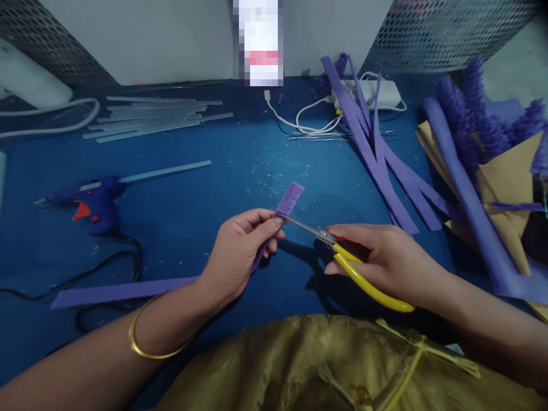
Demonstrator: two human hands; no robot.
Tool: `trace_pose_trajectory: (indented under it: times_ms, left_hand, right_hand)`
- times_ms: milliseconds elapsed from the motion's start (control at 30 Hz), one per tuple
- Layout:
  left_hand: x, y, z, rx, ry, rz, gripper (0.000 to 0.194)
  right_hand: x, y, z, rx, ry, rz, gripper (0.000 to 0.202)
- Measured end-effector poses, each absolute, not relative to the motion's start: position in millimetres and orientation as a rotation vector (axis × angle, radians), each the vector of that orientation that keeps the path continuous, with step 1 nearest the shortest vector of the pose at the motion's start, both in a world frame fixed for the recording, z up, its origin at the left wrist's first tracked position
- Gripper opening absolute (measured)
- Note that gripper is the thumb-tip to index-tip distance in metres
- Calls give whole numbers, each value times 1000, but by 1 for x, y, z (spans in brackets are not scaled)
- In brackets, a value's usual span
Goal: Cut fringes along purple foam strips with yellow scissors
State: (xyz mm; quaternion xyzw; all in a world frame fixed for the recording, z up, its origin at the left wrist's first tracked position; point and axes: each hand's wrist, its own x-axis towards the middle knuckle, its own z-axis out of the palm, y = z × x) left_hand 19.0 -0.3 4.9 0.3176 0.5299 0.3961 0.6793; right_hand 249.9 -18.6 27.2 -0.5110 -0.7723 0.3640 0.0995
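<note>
My left hand pinches a long purple strip between thumb and fingers. Its short end, marked with fine crosswise cuts, sticks up past the fingertips, and the rest trails out behind the wrist to the left. My right hand is closed around a pair of scissors with yellow handles. The scissor blades point left and meet the strip right at my left fingertips; whether they are parted there I cannot make out.
A blue glue gun with a glue stick lies at left, its black cord below. Loose glue sticks lie behind it. At right are more purple strips, a white power strip and purple flowers in brown paper.
</note>
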Motion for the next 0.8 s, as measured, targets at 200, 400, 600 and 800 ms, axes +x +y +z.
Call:
trace_pose_trajectory:
  times_ms: [200,400,600,800]
  left_hand:
    - [19,-1,4,727,1193,899,13]
    - [19,-2,2,731,1216,928,13]
    - [19,-1,2,721,1204,955,12]
    - [20,-1,1,734,1211,940,13]
  right_hand:
    - [250,-19,26,-1502,-2312,1005,32]
    - [247,-20,23,-1565,-2332,860,41]
    - [247,-21,22,-1568,-2359,809,44]
    - [247,-22,21,-1567,-2362,801,45]
